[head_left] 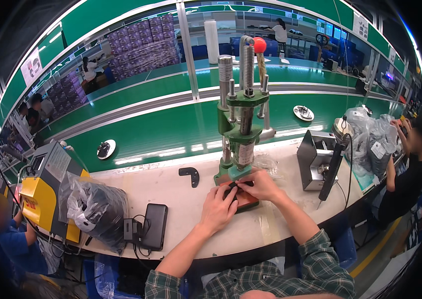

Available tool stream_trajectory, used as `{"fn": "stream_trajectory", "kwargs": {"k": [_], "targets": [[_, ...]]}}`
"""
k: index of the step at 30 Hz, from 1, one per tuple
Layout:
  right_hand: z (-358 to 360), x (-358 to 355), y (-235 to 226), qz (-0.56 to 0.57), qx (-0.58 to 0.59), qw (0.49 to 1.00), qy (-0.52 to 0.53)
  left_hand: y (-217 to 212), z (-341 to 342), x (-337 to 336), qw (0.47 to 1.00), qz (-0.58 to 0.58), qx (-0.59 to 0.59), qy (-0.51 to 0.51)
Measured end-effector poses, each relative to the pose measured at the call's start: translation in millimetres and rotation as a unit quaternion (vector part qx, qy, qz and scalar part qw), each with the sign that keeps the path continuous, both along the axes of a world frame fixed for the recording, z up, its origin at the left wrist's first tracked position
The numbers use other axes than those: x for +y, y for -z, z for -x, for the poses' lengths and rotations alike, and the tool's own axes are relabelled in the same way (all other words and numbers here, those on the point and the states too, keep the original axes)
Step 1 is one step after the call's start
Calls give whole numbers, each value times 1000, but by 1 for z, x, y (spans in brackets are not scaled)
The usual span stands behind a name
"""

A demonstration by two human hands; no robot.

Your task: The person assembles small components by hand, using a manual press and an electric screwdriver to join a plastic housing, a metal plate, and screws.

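A small black part (234,188) is held by 2 hands on the reddish base plate (246,199) of a green hand press (241,129).

The left hand (218,207) is laid on the plate, its fingers curled onto the part; the right hand (260,184) is closed on the part in a pinching grip from the other side. On the desk (181,199) a black L-shaped piece (191,175) is seen just left of the press, a black power pack (154,225) nearer the edge, and a grey metal box (315,159) to the right.

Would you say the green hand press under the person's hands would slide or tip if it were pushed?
The green hand press probably resists sliding: it looks like heavy cast metal. Being tall on a small base, it might tip if pushed high. Its red-knobbed lever likely swings instead.
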State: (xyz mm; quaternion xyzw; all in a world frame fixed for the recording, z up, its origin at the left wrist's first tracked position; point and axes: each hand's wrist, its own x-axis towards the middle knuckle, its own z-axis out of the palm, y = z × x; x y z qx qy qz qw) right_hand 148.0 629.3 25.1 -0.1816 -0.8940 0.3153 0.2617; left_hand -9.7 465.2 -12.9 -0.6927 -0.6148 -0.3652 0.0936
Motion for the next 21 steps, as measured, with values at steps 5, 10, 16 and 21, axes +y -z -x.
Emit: {"fn": "stream_trajectory", "kwargs": {"k": [5, 10, 16, 21], "targets": [[-14, 6, 1, 51, 52, 997, -7, -1, 2, -2, 1000, 8, -8, 5], [-21, 13, 15, 118, 113, 986, 8, 1, 0, 1, 998, -6, -63, 8], [-19, 16, 35, 82, 163, 983, 16, -9, 5, 25, 988, -45, -148, -26], [-19, 6, 31, 68, 216, 973, 38, -5, 14, 43, 990, 30, -137, -18]]}}
